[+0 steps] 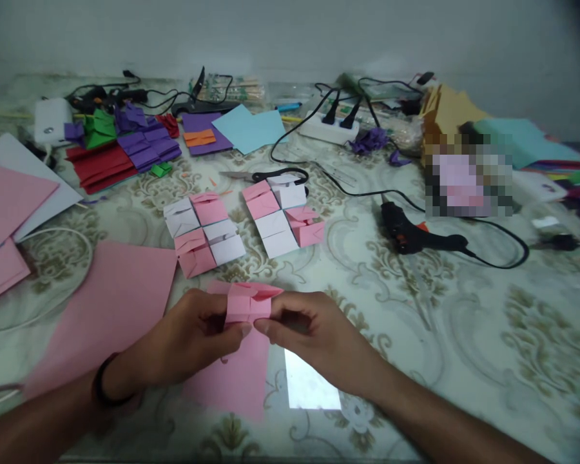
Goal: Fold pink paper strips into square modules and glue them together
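Observation:
A small folded piece of pink paper [249, 304] is pinched between my two hands, above a flat pink sheet [236, 380]. My left hand [188, 335] grips its left side, thumb along the lower edge. On the right side, my right hand [314, 332] holds it with thumb and fingers closed. One flap stands up at its top right. Just beyond lie two checkered blocks of folded pink and white paper, a left block [203, 233] and a right block [283, 218]. Another large pink sheet [120, 303] spreads beside my left forearm.
Scissors [265, 175] lie behind the blocks. A black glue gun [415, 232] with a looping cord is at right. Along the back are a white power strip [329, 129], light blue paper [251, 127] and folded purple paper [147, 145]. Pink and white sheets [14, 193] lie at far left.

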The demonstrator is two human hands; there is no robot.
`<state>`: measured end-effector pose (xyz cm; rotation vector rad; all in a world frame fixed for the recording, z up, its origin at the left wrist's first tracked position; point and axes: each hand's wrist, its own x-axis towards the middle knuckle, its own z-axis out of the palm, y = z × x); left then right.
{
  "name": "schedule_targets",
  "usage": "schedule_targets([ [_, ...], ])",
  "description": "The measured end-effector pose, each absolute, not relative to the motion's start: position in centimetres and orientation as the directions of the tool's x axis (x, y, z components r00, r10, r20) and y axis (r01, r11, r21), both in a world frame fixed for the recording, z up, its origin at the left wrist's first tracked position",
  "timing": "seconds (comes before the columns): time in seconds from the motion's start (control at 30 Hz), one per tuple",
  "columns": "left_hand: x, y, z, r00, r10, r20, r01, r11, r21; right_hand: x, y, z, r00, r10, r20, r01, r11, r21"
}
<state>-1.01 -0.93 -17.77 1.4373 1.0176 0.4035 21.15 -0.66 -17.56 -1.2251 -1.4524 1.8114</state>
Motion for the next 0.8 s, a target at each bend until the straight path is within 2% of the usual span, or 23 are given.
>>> schedule_targets([
  [0.13,-0.6,-0.9,-17.7,0.539,0.78,-0.317,0.266,0.199,0.943,21.0,-0.9,-17.3,-0.447,0.823,-0.351,0.143,-0.321,-0.936],
  [0.3,0.1,-0.7,-17.5,0.525,0.799,-0.293,0.216,0.209,0.954,21.0,-1.0,-17.7,-0.393,0.876,-0.281,0.129,-0.25,-0.96],
  [0.37,0.0,-0.6,-17.6,0.511,0.811,-0.286,0.219,0.199,0.955,21.2,-1.0,-18.2,-0.309,0.935,-0.172,0.121,-0.141,-0.983],
  [0.47,-0.5,-0.4,-17.7,0.497,0.814,-0.3,0.176,0.244,0.954,21.9,-0.7,-18.5,-0.216,0.971,0.106,0.148,0.14,-0.979],
  [0.57,-0.8,-0.4,-18.0,0.464,0.838,-0.287,0.071,0.287,0.955,22.6,-0.2,-18.0,-0.324,0.911,0.255,0.289,0.352,-0.89],
  [0.6,-0.9,-0.4,-18.2,0.434,0.858,-0.276,0.049,0.284,0.958,22.8,0.0,-17.7,-0.369,0.896,0.246,0.336,0.375,-0.864],
  [0.67,-1.0,-0.4,-18.6,0.385,0.884,-0.265,0.055,0.264,0.963,23.0,0.4,-17.2,-0.395,0.907,0.147,0.392,0.311,-0.866],
  [0.8,-1.3,-0.6,-19.2,0.362,0.901,-0.238,0.143,0.199,0.97,22.8,0.8,-17.2,-0.36,0.917,-0.171,0.319,-0.051,-0.946],
])
